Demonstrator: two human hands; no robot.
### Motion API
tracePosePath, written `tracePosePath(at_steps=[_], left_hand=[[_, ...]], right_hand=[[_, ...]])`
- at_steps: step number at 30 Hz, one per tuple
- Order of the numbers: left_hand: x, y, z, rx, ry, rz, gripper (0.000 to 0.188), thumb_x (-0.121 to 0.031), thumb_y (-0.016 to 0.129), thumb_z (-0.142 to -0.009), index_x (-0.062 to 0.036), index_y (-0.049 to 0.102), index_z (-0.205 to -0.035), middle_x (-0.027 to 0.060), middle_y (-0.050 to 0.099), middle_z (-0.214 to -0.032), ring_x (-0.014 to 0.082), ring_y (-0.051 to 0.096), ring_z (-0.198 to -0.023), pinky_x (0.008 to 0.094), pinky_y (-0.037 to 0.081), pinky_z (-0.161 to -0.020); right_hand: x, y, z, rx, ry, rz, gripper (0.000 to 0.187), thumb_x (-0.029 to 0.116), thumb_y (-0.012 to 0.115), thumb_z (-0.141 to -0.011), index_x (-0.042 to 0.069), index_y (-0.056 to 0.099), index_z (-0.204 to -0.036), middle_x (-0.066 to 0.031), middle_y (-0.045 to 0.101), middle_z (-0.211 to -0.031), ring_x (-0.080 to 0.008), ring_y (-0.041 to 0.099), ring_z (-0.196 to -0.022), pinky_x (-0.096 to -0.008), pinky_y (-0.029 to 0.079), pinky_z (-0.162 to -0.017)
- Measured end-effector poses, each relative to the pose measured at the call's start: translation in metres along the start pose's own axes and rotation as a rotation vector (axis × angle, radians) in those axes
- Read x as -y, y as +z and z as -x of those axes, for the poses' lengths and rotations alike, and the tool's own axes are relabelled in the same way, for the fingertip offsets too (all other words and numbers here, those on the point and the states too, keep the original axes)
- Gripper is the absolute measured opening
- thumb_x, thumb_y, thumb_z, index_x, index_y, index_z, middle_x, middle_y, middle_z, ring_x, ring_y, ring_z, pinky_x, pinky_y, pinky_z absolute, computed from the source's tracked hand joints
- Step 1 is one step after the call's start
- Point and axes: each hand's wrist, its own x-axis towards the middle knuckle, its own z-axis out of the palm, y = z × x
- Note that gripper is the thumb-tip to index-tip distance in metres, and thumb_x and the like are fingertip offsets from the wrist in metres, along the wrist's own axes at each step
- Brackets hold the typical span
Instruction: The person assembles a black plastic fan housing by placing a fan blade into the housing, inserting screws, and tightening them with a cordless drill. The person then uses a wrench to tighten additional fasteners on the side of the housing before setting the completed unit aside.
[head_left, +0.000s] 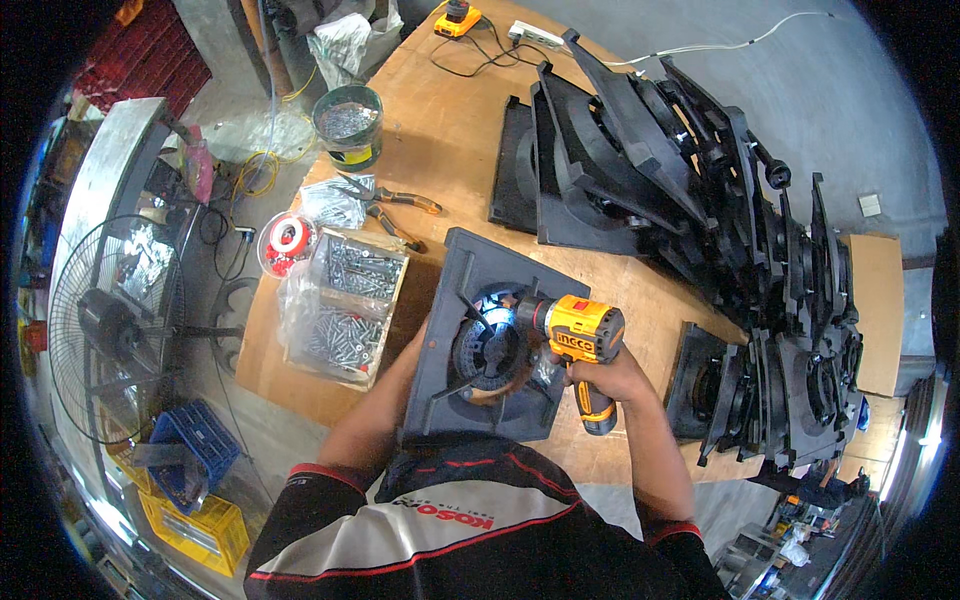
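Note:
My right hand (610, 376) is wrapped round the grip of a yellow and black cordless drill (582, 330). The drill points left, its chuck at the upper part of a round burner in a square black stove frame (545, 290). A bright light falls on the metal by the drill's tip; the bit itself is hard to make out. The frame stands tilted up close to my body. My left forearm (375, 420) reaches to the frame's left edge, and the hand is hidden behind it.
Left of the frame lie a wooden box of screws (345, 345), a round tub with red and white pieces (287, 245) and pliers (408, 201). A bucket of small metal parts (348, 122) stands farther back. Black stove frames (610, 170) crowd the right side. A fan (112, 320) stands left.

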Motion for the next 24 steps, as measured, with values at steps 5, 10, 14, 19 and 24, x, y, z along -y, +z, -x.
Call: tracePosePath(at_steps=[5,10,14,19,24], left_hand=[[-0.002,-0.001,-0.002,0.004,0.006,-0.003,0.050,-0.039,0.040,-0.102,-0.0002,0.054,-0.130,0.0178,0.062,-0.122,0.0271,0.064,-0.108,0.0413,0.054,-0.094],[-0.005,-0.004,-0.002,0.005,0.012,-0.009,0.051,-0.040,0.040,-0.102,-0.0002,0.054,-0.130,0.0177,0.062,-0.123,0.0271,0.064,-0.109,0.0412,0.053,-0.094],[-0.007,-0.003,-0.004,0.002,0.010,-0.019,0.051,-0.040,0.039,-0.102,-0.0003,0.054,-0.130,0.0177,0.062,-0.123,0.0270,0.063,-0.109,0.0410,0.053,-0.095],[-0.007,-0.001,-0.006,0.001,0.006,-0.018,0.052,-0.041,0.039,-0.102,-0.0004,0.054,-0.131,0.0176,0.062,-0.123,0.0270,0.063,-0.110,0.0409,0.053,-0.095],[-0.007,0.001,-0.005,0.003,0.002,-0.022,0.053,-0.042,0.038,-0.102,-0.0004,0.053,-0.131,0.0175,0.062,-0.124,0.0269,0.063,-0.110,0.0407,0.052,-0.096]], right_hand=[[-0.001,-0.009,-0.004,0.008,0.028,-0.072,0.054,-0.004,0.063,-0.068,0.003,0.059,-0.121,-0.0108,0.067,-0.100,-0.0199,0.066,-0.078,-0.0346,0.058,-0.071],[0.001,-0.003,0.001,-0.024,0.016,-0.124,0.054,-0.002,0.064,-0.066,0.002,0.059,-0.120,-0.0108,0.068,-0.100,-0.0201,0.066,-0.077,-0.0351,0.058,-0.071],[-0.002,-0.007,-0.002,-0.003,0.006,-0.100,0.054,-0.002,0.064,-0.066,0.002,0.059,-0.120,-0.0106,0.068,-0.099,-0.0203,0.066,-0.078,-0.0352,0.058,-0.072],[0.005,-0.005,0.001,-0.009,-0.005,-0.087,0.055,-0.003,0.064,-0.067,0.003,0.058,-0.121,-0.0114,0.068,-0.098,-0.0201,0.067,-0.079,-0.0347,0.058,-0.071],[0.004,-0.010,-0.001,-0.001,0.026,-0.052,0.055,-0.002,0.067,-0.068,0.002,0.057,-0.122,-0.0119,0.068,-0.099,-0.0209,0.068,-0.085,-0.0349,0.057,-0.076]])
